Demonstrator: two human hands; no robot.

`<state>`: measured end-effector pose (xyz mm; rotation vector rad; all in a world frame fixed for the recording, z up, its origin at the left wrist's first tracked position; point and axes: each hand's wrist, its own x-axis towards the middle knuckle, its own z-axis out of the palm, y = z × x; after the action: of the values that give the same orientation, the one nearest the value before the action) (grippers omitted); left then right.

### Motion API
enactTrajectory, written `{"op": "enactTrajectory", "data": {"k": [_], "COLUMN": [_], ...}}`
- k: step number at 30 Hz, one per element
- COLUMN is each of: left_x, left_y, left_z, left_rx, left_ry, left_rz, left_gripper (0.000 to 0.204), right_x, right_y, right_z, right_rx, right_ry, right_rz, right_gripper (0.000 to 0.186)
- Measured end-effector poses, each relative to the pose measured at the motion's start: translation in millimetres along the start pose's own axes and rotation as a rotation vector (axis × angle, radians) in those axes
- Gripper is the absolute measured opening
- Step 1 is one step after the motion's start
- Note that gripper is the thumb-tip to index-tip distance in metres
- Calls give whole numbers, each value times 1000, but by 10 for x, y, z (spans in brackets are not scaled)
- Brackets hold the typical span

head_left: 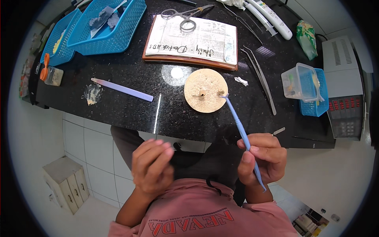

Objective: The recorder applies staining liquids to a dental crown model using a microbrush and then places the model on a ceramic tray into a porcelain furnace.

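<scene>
My right hand (263, 157) pinches a slim blue double-ended dental instrument (241, 131) with hooked tips. Its far tip meets a small tan tooth-shaped piece (221, 92), or lies just beside it; which, I cannot tell. That piece rests on a round, beige, textured disc (206, 103) near the counter edge. A second tan piece (202, 93) sits near the disc's middle with a thin pin beside it. Left of the disc, over my lap, my left hand (153, 168) is closed, its fingers curled together and slightly blurred. Anything inside it is hidden.
On the black counter (130, 71) lie a lilac file (124, 90), powder crumbs (93, 94), long tweezers (260, 81) and a notebook (189, 43) bearing scissor-handled forceps (187, 16). Blue baskets (108, 41) stand far left. A clear tub (294, 82) and a grey machine (343, 87) stand right.
</scene>
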<state>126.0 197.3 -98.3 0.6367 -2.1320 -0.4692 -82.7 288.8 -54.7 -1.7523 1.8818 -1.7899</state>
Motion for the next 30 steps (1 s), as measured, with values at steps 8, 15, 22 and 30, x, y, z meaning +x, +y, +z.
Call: {"op": "enactTrajectory", "data": {"k": [8, 15, 22, 30], "left_x": [331, 278, 267, 247], "left_y": [227, 128, 129, 131], "left_z": [419, 395, 436, 444], "left_rx": [219, 365, 387, 405], "left_ry": [-14, -145, -135, -123], "left_rz": [-47, 51, 46, 47], "left_gripper": [34, 50, 48, 47], "right_x": [77, 90, 102, 86], "right_y": [76, 97, 91, 95], "right_z": [49, 68, 58, 44], "right_rx": [42, 50, 41, 54], "right_ry": [-73, -89, -106, -115], "right_rz": [3, 0, 3, 0], "right_gripper": [23, 21, 21, 22]}}
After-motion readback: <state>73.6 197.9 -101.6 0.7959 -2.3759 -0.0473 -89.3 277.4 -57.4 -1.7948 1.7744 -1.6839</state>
